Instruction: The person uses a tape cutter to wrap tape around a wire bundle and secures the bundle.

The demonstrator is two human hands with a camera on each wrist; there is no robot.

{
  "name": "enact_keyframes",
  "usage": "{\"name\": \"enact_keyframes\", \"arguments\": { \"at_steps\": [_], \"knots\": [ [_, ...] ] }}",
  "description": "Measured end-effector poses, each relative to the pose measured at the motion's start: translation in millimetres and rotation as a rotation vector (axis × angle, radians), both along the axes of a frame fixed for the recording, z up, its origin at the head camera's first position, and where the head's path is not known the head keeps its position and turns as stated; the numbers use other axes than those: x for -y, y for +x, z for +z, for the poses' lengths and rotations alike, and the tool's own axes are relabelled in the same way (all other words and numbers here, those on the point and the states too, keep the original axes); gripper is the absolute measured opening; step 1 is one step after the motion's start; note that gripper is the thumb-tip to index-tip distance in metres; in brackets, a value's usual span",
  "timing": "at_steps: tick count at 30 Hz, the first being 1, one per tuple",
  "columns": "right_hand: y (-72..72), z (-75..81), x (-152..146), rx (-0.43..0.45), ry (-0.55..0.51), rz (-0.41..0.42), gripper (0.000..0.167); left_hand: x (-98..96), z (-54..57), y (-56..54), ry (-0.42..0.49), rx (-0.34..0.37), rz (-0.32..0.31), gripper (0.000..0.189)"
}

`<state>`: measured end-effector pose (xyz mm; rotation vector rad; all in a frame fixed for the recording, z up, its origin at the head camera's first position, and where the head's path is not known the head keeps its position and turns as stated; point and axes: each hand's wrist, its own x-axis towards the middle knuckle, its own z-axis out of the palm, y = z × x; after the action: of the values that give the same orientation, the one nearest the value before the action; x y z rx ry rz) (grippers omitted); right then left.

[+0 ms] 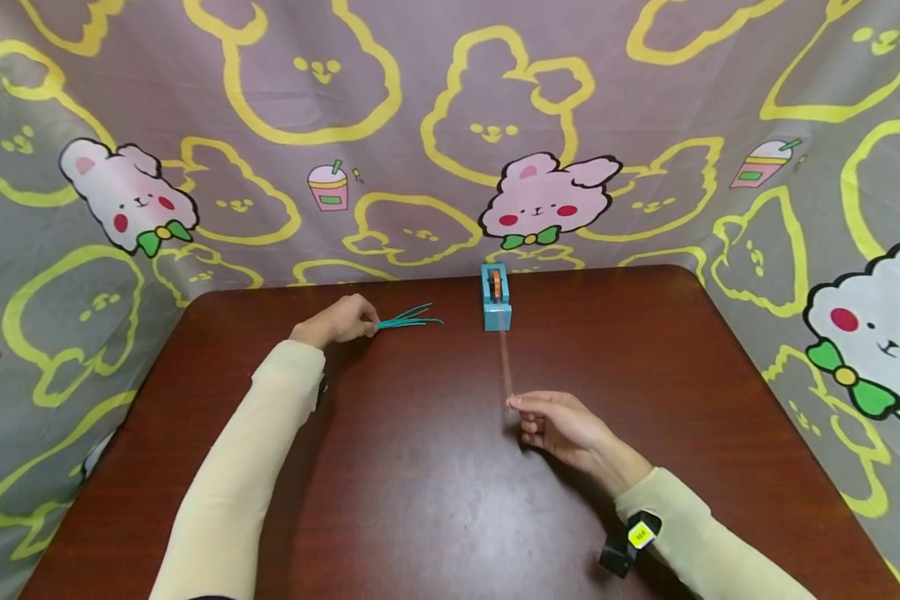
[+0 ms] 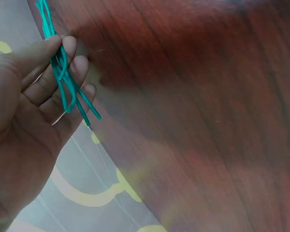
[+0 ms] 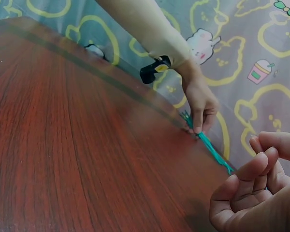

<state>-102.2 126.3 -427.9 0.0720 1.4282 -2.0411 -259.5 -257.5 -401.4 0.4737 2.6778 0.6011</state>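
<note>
My left hand [image 1: 342, 320] pinches a bundle of thin green wires [image 1: 408, 320] between thumb and fingers, low over the table's far left part. In the left wrist view, several bent wire ends [image 2: 67, 87] stick out past the fingers. A blue tape dispenser [image 1: 498, 318] with an orange-brown roll [image 1: 497, 286] stands near the back edge, right of the wires. From its front a strip of clear tape [image 1: 505, 362] stretches toward me. My right hand [image 1: 570, 429] pinches the strip's end between thumb and forefinger, the other fingers curled; the right wrist view hardly shows the tape.
The dark red-brown wooden table [image 1: 420, 500] has rounded far corners. A patterned cloth [image 1: 412, 108] with yellow outlines and rabbit faces hangs behind it and along both sides. Each wrist wears a camera; the right one [image 1: 630, 542] is plain to see.
</note>
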Motion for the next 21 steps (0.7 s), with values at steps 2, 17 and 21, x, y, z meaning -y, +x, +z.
{"name": "enact_keyframes", "arguments": {
  "at_steps": [2, 17, 21],
  "knots": [
    [-0.3, 0.5, 0.1, 0.001, 0.000, -0.001, 0.016, 1.8, -1.1, 1.8, 0.013, -0.020, -0.009, 0.016],
    [-0.8, 5.0, 1.0, 0.010, -0.004, -0.011, 0.018, 0.5, -4.7, 13.5, -0.102, -0.109, -0.021, 0.019],
    [-1.1, 4.8, 0.5, 0.015, -0.006, -0.020, 0.018, -1.5, -6.2, 19.6, -0.162, -0.132, 0.008, 0.022]
  ]
}}
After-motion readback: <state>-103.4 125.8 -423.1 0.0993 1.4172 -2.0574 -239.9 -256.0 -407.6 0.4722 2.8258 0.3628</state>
